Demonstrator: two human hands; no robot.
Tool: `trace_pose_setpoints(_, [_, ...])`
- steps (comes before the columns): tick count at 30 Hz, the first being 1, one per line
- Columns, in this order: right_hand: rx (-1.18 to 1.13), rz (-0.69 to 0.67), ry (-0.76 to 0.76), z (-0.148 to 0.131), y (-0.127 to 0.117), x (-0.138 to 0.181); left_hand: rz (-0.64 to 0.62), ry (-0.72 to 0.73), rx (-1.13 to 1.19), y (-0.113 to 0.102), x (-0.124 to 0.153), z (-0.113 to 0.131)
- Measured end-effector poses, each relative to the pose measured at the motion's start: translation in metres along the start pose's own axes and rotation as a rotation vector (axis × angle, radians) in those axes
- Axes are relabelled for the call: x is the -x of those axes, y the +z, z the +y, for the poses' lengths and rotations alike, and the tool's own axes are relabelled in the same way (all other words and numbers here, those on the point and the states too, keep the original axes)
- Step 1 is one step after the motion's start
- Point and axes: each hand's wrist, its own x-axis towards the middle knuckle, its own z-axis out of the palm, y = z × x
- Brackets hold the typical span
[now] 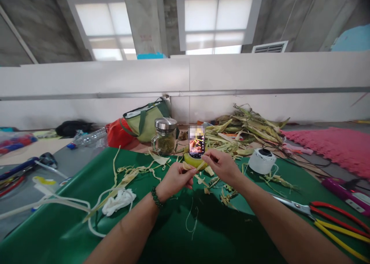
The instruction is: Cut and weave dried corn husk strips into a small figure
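Note:
My left hand (179, 179), with a green bead bracelet at the wrist, pinches a pale strip of corn husk (188, 166) between thumb and fingers. From the right, my right hand (221, 163) grips the other end of a husk strip close by. Both hands are held above the green mat, just in front of a phone (197, 142) propped upright on a yellow-green holder (194, 162). A thin pale thread (190, 221) lies below my left hand. Whether the two hands hold one single strip is too small to tell.
Dried corn husks (245, 129) are heaped behind. A glass jar mug (165, 137) stands left of the phone. To the right are a thread spool (261, 161), scissors (297, 207) and a purple tool (347, 194). White tissue (119, 202) and husk strips (127, 177) lie left.

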Motion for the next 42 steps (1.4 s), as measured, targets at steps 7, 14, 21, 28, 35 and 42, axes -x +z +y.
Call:
trace_pose_setpoints(7, [0.084, 0.021, -0.328, -0.029, 0.016, 0.019, 0.12, 0.339, -0.203, 0.016, -0.001, -0.012])
trace_pose_setpoints(14, [0.09, 0.15, -0.371, -0.023, 0.018, 0.019, 0.212, 0.353, -0.168, 0.016, 0.001, -0.003])
trace_pose_setpoints(21, [0.176, 0.178, -0.43, -0.027, 0.014, 0.021, 0.078, 0.179, 0.204, 0.008, 0.005, 0.005])
trace_pose_setpoints(28, [0.231, 0.107, -0.406, -0.027, 0.012, 0.021, 0.026, 0.151, 0.323, 0.004, 0.008, 0.01])
trace_pose_setpoints(35, [0.271, 0.105, -0.388, -0.029, 0.011, 0.021, -0.014, 0.142, 0.323, -0.001, 0.011, 0.016])
trace_pose_setpoints(42, [0.276, 0.194, -0.395, -0.027, 0.012, 0.021, 0.055, 0.143, 0.307, 0.004, 0.01, 0.015])
